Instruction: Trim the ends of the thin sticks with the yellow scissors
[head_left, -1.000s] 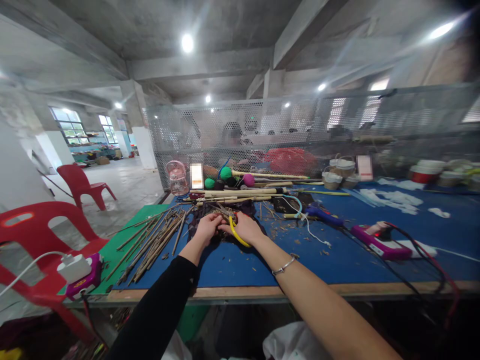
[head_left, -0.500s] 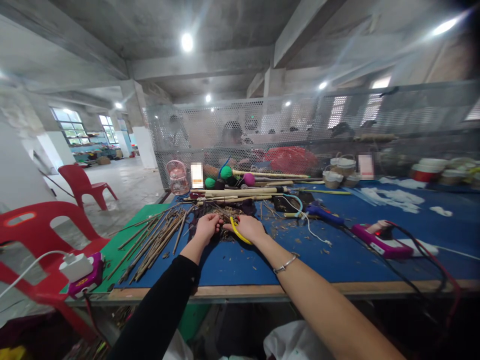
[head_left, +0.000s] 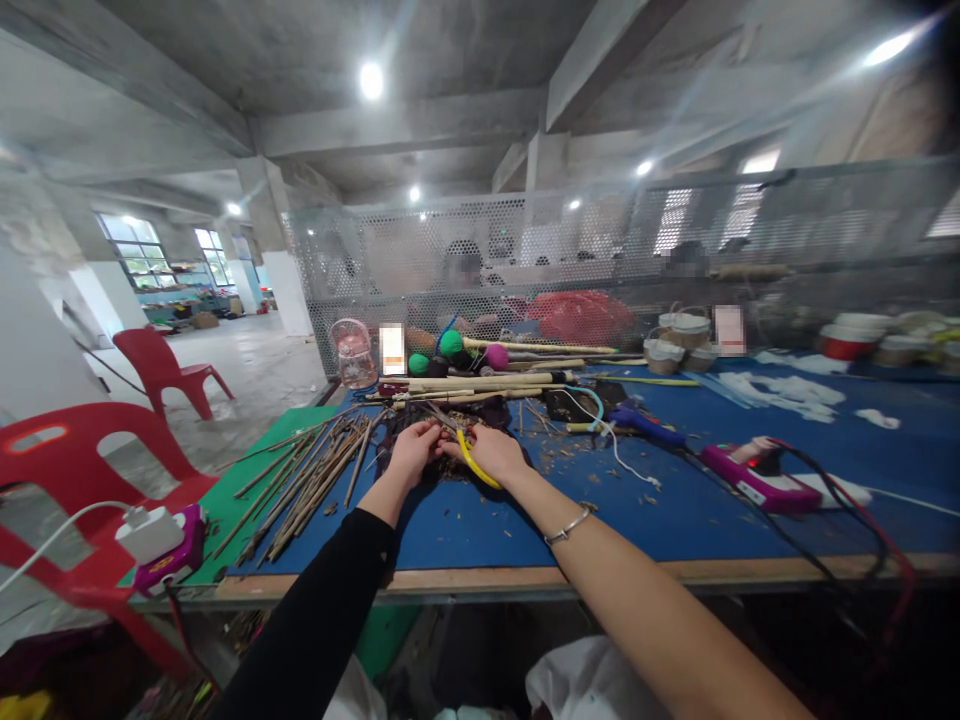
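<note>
My right hand [head_left: 491, 452] is closed on a yellow-handled tool [head_left: 474, 465], whose dark metal end points up and left. Close beside it, my left hand [head_left: 416, 450] has its fingertips pinched together; what they hold, if anything, is too small to make out. Both hands are over a dark cloth [head_left: 491, 415] scattered with small brown bits. Thin brown sticks [head_left: 311, 490] lie fanned out to the left of my left hand. Pale rods [head_left: 495, 381] lie across the table beyond the hands.
Green balls [head_left: 451, 343] of yarn, a blue glue gun [head_left: 649, 427] and a purple power strip [head_left: 761, 480] with cables are on the blue table [head_left: 637, 530]. Baskets [head_left: 666, 355] and a mesh screen [head_left: 570, 240] stand behind. Red chairs [head_left: 82, 455] are at left.
The view has shifted very slightly. The yellow-handled tool has turned a little in my right hand, and its metal end shows more between the hands.
</note>
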